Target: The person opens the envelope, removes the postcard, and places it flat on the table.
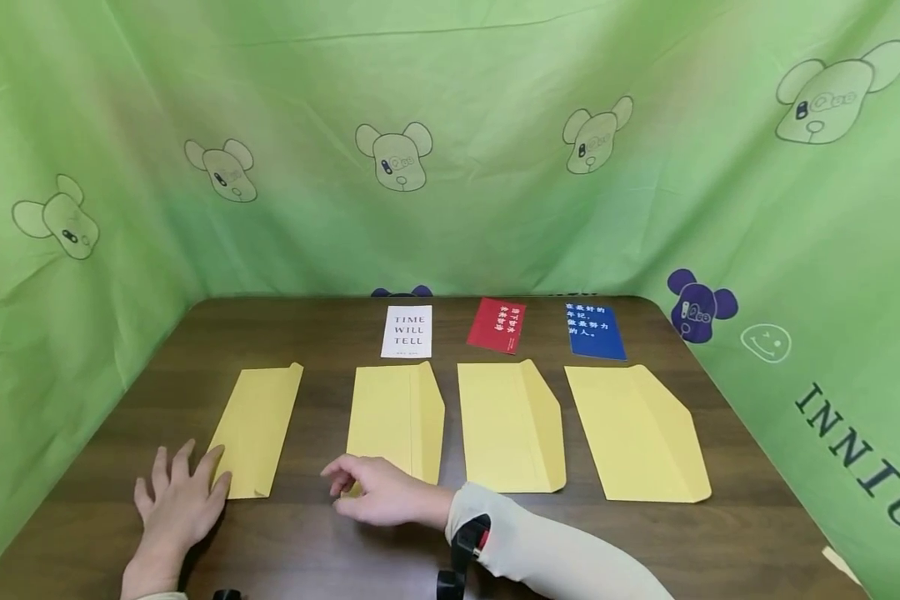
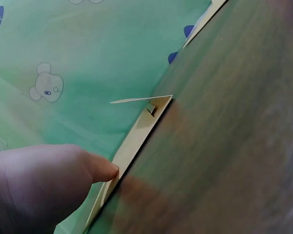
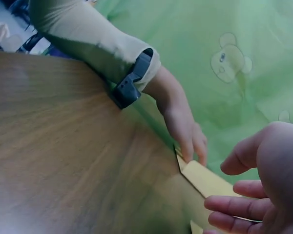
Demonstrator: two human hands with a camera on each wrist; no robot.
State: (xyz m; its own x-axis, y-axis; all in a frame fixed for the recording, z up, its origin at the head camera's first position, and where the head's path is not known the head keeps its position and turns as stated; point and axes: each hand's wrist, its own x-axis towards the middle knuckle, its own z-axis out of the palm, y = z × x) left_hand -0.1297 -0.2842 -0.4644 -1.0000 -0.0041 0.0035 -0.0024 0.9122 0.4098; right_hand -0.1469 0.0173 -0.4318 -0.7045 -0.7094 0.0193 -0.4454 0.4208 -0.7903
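Observation:
The leftmost yellow paper envelope [image 1: 258, 429] lies at the table's left, its right-hand flap folded over in the head view. My left hand [image 1: 176, 500], fingers spread, touches its lower left edge with thumb and index finger. The left wrist view shows the thumb pressing on the envelope [image 2: 134, 139], whose far flap stands raised. My right hand [image 1: 390, 492] is over the lower part of a second yellow envelope [image 1: 381, 408], fingers loosely bent and holding nothing. In the right wrist view its fingers [image 3: 237, 207] overlap an envelope [image 3: 205, 180].
Two more yellow envelopes, one right of centre [image 1: 495, 425] and one far right [image 1: 637, 433], lie with flaps opened out. Behind them lie a white card [image 1: 407, 331], a red card [image 1: 497, 326] and a blue card [image 1: 596, 332]. A green curtain [image 1: 450, 233] surrounds the brown table [image 1: 157, 400].

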